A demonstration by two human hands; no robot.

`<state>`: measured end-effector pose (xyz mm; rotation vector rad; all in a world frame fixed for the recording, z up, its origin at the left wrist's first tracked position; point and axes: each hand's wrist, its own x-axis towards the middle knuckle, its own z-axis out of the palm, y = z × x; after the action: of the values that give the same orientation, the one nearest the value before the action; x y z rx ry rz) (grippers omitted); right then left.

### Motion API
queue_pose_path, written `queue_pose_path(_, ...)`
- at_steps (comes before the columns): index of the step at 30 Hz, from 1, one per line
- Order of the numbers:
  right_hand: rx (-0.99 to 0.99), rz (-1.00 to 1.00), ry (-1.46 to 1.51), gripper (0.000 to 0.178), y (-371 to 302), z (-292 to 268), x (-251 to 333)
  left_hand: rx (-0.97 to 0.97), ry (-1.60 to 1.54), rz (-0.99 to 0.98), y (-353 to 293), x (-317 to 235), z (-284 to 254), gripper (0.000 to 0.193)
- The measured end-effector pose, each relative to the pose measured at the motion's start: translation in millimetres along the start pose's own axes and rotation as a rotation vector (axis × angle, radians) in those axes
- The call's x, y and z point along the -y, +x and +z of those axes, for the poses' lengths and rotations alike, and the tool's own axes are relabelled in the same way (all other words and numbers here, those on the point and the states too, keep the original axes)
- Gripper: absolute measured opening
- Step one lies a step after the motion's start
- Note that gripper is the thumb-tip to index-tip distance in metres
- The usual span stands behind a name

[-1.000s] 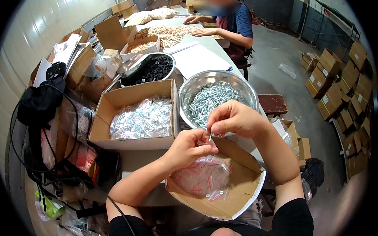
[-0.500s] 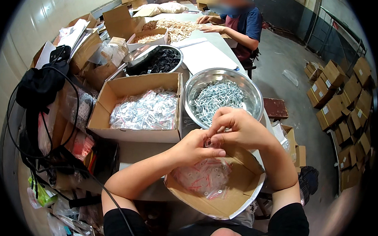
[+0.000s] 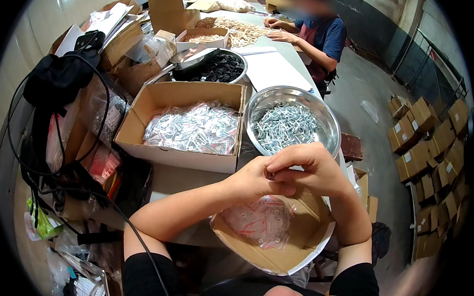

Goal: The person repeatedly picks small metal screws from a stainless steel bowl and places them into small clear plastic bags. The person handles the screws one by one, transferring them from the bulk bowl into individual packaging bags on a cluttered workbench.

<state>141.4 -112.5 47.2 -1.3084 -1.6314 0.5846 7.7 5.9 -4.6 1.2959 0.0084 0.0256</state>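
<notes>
My left hand (image 3: pixel 257 179) and my right hand (image 3: pixel 310 169) meet, fingers pinched together. What lies between the fingertips is hidden or too small to name. Just below them, an open cardboard box (image 3: pixel 309 249) holds small clear zip bags (image 3: pixel 260 222) with red strips, some with a small pale ring inside. Beyond my right hand stands a steel bowl (image 3: pixel 329 120) heaped with silvery screws (image 3: pixel 284 128). To its left, a larger cardboard box (image 3: pixel 133 118) is filled with small bags (image 3: pixel 191 126) containing metal pieces.
Farther back are a bowl of black parts (image 3: pixel 221 69), a white sheet (image 3: pixel 276 71) and a pile of beige pieces (image 3: pixel 241 30). A co-worker's hands (image 3: pixel 280 34) rest by that pile. A black cable (image 3: pixel 122 225) hangs at left; cartons (image 3: pixel 419 159) are stacked on the right floor.
My hands have drawn closer together, with my right fingers now folded over my left fingertips. The whole view has shifted slightly, so the table things appear farther right.
</notes>
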Motion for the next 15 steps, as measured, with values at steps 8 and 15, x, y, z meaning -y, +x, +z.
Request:
queue_pose_path(8,0.102,-0.128,-0.123,0.019,1,-16,-2,0.083,-0.088,0.032,0,1,-6,0.044)
queue_pose_path(15,0.055,-0.173,-0.238,0.013,2,-9,-5,-0.039,-0.008,0.322,3,12,-2,0.06)
